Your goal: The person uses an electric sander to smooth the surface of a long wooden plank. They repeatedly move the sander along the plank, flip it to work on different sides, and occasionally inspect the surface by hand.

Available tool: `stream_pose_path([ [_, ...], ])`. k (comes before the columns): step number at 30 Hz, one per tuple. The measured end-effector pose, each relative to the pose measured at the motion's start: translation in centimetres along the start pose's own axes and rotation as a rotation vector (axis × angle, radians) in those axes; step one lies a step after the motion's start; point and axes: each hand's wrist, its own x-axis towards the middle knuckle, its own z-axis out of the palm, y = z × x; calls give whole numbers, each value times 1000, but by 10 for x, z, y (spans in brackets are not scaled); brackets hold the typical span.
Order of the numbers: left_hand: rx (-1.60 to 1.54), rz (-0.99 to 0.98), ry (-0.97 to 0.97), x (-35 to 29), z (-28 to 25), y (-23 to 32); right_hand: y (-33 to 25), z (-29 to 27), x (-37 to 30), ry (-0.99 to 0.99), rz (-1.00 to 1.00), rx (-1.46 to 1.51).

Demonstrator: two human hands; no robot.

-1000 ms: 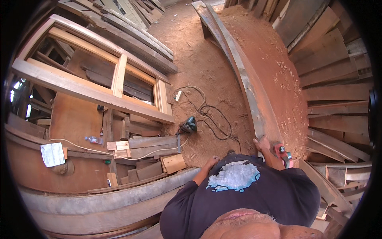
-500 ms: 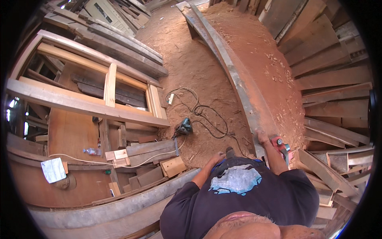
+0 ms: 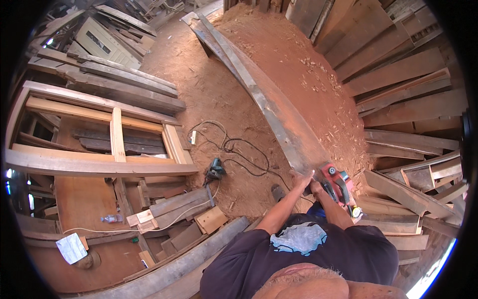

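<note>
Left hand [image 3: 301, 179] has joined right hand [image 3: 315, 188] at five-o'clock end of board [image 3: 289, 124], planer [image 3: 342, 183] at three: two-handed now, cannot tell either grip

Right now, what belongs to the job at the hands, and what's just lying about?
At the hands:
- plank: left hand at its near end
- red power tool: beside right hand, grip unclear

Lying about:
- green power tool
- wooden frame
- bottle
- paper
</note>
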Motion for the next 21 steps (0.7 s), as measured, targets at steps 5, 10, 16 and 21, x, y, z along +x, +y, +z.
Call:
stream_pose_path([
  [5, 78, -17, -3, -18, -5, 21, -8, -22, -10, -95, -14, -41],
  [10, 54, 36, -39, -19, -33, 22, 12, -30, 23, -152, -382, -369],
  [16, -634, -8, -240, 25, -70, -77, -25, 0, -12, -270, -208, -160],
  [21, -877, -130, -384, 3, -114, -77, -39, 7, -60, -577, 44, 280],
])
